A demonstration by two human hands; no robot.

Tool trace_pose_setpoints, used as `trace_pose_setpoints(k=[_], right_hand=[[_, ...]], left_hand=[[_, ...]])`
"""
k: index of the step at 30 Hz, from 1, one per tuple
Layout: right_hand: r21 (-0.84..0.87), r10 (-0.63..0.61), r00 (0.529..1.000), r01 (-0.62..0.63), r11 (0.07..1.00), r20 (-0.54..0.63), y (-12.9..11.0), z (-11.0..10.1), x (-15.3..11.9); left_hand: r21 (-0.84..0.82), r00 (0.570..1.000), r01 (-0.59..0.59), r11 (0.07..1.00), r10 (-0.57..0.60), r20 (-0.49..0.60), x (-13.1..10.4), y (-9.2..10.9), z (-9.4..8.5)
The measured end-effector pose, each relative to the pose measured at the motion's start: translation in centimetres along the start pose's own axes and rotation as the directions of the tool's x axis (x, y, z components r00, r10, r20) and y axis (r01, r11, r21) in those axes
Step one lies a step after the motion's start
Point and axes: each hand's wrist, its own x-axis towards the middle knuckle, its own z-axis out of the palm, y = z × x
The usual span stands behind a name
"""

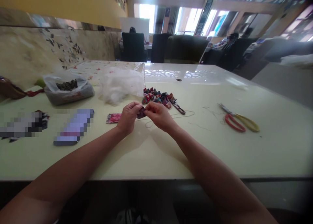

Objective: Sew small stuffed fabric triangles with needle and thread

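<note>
Both my hands meet above the table, pinching one small dark patterned piece of fabric (141, 113). My left hand (129, 117) grips its left side between thumb and fingers. On the opposite edge, my right hand (158, 115) is closed with thumb and forefinger together; whether a needle is there I cannot make out. A thin thread (179, 116) trails over the table to the right. Beside my left hand lies a red patterned cloth strip (113, 118). Just beyond my hands sits a pile of small colourful stuffed fabric pieces (156, 96), with a small dark snipping tool (179, 108) next to it.
Scissors (238, 118) with red and yellow handles lie at the right. On the left are a phone (74, 128), dark fabric scraps (24, 124) and a plastic bag (69, 89) of dried leaves. White stuffing (119, 84) stands behind my hands. Chairs and a seated person are in the background.
</note>
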Motion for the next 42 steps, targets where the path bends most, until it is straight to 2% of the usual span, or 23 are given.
trace_pose_setpoints(k=[4,8,12,15,23,28,31,33,37,42], right_hand=[[0.192,0.113,0.992,-0.101,0.976,-0.051,0.05,-0.03,0.07],[0.377,0.272,0.957,-0.215,0.901,-0.102,0.06,-0.38,0.25],[0.472,0.333,0.936,-0.244,0.847,-0.113,0.06,-0.77,0.37],[0.464,0.31,0.944,-0.226,0.856,-0.111,0.17,-0.77,0.39],[0.359,0.211,0.973,-0.165,0.919,-0.093,0.52,-0.12,0.35],[0.36,0.205,0.974,-0.159,0.919,-0.093,0.62,-0.07,0.28],[0.366,0.224,0.973,-0.193,0.91,-0.045,0.56,-0.12,0.24],[0.369,0.236,0.971,-0.209,0.906,-0.027,0.47,-0.15,0.23],[0.371,0.267,0.962,-0.225,0.901,-0.065,0.3,-0.32,0.25],[0.378,0.274,0.961,-0.24,0.894,-0.039,0.22,-0.32,0.29]], left_hand=[[-0.02,1.0,0.031,0.999,-0.031,0.002,0.48,-0.29,-0.42],[-0.011,0.997,0.079,0.997,-0.079,-0.002,0.72,-0.36,-0.88],[-0.009,0.989,0.117,0.993,-0.116,0.091,0.3,-0.05,-0.68],[-0.013,0.986,0.11,0.994,-0.107,0.131,0.06,0.03,-0.49],[-0.016,0.991,0.072,0.997,-0.07,0.117,0.27,-0.47,-0.66],[-0.033,0.999,0.027,0.999,-0.025,0.045,0.39,-0.37,-0.62],[-0.029,1.0,0.019,0.999,-0.018,0.024,0.46,-0.29,-0.65],[-0.021,0.999,0.029,0.999,-0.028,0.041,0.46,-0.25,-0.68],[-0.044,0.995,0.048,0.998,-0.044,0.094,0.33,-0.08,-0.6],[0.009,0.981,-0.03,1.0,0.028,0.19,0.19,0.04,-0.56]])
